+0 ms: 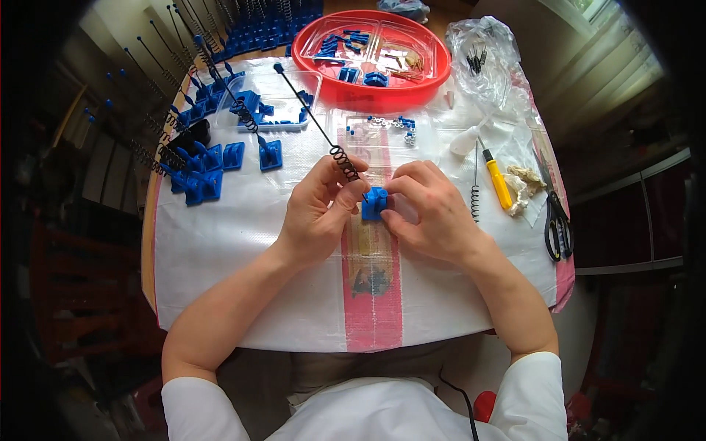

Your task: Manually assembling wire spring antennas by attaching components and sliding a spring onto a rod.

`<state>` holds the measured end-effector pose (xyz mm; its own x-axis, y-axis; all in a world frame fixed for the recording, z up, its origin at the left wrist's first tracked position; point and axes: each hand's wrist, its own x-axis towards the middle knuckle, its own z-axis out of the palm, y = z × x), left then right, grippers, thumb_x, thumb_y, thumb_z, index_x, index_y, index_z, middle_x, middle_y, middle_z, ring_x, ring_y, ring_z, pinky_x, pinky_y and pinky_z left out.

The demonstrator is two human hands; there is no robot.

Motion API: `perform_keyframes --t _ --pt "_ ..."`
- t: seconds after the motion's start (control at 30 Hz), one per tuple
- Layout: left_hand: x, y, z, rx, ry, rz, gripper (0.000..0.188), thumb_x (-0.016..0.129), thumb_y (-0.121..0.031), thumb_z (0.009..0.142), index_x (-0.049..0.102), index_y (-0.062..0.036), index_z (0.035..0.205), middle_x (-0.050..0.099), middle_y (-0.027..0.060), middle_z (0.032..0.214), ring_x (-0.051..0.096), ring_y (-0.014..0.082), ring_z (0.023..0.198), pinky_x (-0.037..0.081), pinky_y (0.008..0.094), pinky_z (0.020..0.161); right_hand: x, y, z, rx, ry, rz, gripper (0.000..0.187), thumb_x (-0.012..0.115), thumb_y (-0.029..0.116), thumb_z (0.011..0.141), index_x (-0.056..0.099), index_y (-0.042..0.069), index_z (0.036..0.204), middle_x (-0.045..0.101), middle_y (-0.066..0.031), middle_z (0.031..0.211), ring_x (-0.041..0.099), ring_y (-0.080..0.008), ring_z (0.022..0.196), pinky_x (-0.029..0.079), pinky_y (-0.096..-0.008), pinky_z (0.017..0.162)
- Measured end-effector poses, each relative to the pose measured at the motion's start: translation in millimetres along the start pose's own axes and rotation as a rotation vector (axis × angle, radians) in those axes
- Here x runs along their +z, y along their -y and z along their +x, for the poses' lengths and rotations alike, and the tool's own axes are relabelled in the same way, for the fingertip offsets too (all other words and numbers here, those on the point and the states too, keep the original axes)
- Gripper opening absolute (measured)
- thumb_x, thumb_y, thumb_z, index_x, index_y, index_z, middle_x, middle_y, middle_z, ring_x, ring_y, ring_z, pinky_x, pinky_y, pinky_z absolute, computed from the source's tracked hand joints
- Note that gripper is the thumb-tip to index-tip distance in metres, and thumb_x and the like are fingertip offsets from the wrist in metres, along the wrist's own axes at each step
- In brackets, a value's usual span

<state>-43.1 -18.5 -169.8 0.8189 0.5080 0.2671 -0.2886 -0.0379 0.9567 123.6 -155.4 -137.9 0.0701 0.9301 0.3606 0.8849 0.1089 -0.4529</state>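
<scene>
My left hand (323, 209) pinches the lower coils of a black spring rod (340, 158), which leans up to the left and ends in a small blue tip. The rod's lower end meets a blue plastic base (373, 204) at the middle of the table; whether it sits inside the base cannot be made out. My right hand (430, 213) grips the base from its right side with thumb and fingers. Left of my hands stands a similar blue base (270, 156) with its own spring rod upright in it.
Several finished-looking blue bases with rods (198, 173) crowd the left edge. A red basin (316, 81) with blue parts is at the back, beside a clear tray (294, 126). A loose spring (475, 198), yellow-handled screwdriver (497, 180) and black scissors (557, 228) lie right.
</scene>
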Motion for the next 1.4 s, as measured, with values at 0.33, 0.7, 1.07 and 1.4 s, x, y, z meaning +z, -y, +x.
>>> perform_keyframes --t 0.33,0.7,1.07,1.4 --pt "0 -4 2 -0.076 -0.002 0.069 0.021 0.055 -0.012 0.101 0.054 -0.0035 0.120 0.065 0.0020 0.096 0.059 0.0067 0.085 0.049 0.0222 0.076 5 11 4 0.017 0.014 -0.025 0.040 0.072 0.016 0.073 0.062 0.000 0.109 0.059 -0.0171 0.106 0.058 -0.0339 0.102 0.048 -0.0413 0.090" --pt "1 -9 -1 -0.069 0.003 0.040 0.020 0.054 -0.013 0.102 0.054 -0.0028 0.119 0.063 0.0023 0.092 0.057 0.0073 0.079 0.048 0.0228 0.073 -59 23 28 0.224 -0.115 0.035 0.029 0.067 0.005 0.081 0.063 -0.001 0.108 0.067 -0.0133 0.095 0.064 -0.0265 0.080 0.051 -0.0371 0.070" --pt "3 -1 0 0.088 -0.090 -0.030 0.017 0.052 -0.012 0.102 0.051 -0.0050 0.118 0.062 0.0037 0.091 0.056 0.0074 0.075 0.047 0.0218 0.066 16 -35 210 -0.217 0.152 -0.190 0.012 0.071 0.010 0.083 0.072 0.006 0.094 0.072 -0.0112 0.090 0.069 -0.0277 0.085 0.053 -0.0382 0.077" --pt "2 -6 -3 0.145 -0.161 -0.032 0.017 0.056 -0.008 0.100 0.051 -0.0013 0.114 0.061 0.0037 0.090 0.059 0.0083 0.079 0.048 0.0236 0.070 42 -2 256 -0.054 0.665 -0.424 0.023 0.075 0.007 0.067 0.076 0.005 0.090 0.074 -0.0119 0.088 0.071 -0.0263 0.085 0.056 -0.0377 0.072"
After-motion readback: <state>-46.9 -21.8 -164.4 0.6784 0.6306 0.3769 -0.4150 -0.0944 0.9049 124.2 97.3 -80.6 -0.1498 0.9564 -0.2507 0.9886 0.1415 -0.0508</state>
